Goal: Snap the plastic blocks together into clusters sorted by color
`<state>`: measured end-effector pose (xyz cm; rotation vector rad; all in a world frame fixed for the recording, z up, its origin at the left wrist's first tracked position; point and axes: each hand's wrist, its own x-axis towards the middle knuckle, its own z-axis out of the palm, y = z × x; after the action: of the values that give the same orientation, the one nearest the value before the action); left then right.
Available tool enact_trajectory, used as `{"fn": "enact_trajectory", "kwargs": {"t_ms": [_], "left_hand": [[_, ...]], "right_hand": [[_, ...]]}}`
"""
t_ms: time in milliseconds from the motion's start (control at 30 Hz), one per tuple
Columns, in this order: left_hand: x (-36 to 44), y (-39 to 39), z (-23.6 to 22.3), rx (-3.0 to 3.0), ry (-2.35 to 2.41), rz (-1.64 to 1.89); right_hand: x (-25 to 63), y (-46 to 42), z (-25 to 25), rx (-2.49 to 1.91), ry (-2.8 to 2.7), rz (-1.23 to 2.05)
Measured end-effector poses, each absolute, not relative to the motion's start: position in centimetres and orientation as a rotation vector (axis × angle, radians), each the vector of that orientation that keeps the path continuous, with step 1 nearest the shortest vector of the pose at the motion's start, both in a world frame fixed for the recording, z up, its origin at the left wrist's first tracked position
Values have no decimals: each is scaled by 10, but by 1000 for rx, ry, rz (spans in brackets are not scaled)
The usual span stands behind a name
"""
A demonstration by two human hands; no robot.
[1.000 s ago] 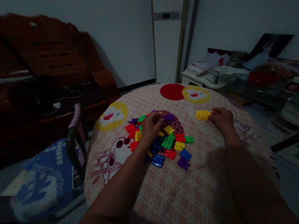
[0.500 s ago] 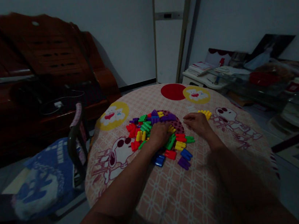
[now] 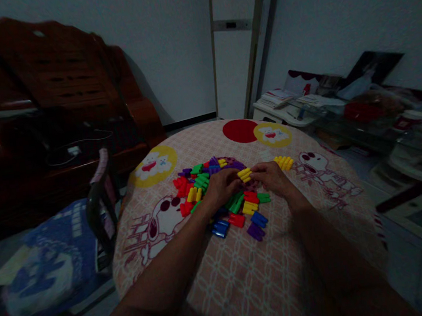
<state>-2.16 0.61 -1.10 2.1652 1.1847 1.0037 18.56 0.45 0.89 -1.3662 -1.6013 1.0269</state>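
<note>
Between my two hands, over the right part of a pile of coloured plastic building blocks (image 3: 201,181), is a yellow building block (image 3: 244,175). My left hand (image 3: 223,186) pinches its left end. The fingertips of my right hand (image 3: 271,177) are closed on its right end. Red, green, blue, purple and yellow blocks lie loose around and below my left hand, which hides some of them. Just beyond my right hand, a group of yellow blocks (image 3: 284,163) lies side by side on the cloth.
The round table wears a patterned cloth (image 3: 246,278). A chair with a blue cover (image 3: 53,256) stands at the left, before a wooden bench (image 3: 58,90). On the right, a glass-topped side table (image 3: 347,129) bears papers and bags. A tall white cabinet-like unit (image 3: 232,67) stands behind.
My left hand has lifted a yellow block from the pile. My right hand has moved left to meet it, and both now grip the block. The view has shifted slightly.
</note>
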Motion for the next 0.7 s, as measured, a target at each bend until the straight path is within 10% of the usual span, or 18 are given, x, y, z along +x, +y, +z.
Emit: {"fn": "enact_trajectory", "kwargs": {"t_ms": [700], "left_hand": [[-25,10,-14,2165,1242,1025]], "right_hand": [[287,10,11,-2065,-2003,-239]]}}
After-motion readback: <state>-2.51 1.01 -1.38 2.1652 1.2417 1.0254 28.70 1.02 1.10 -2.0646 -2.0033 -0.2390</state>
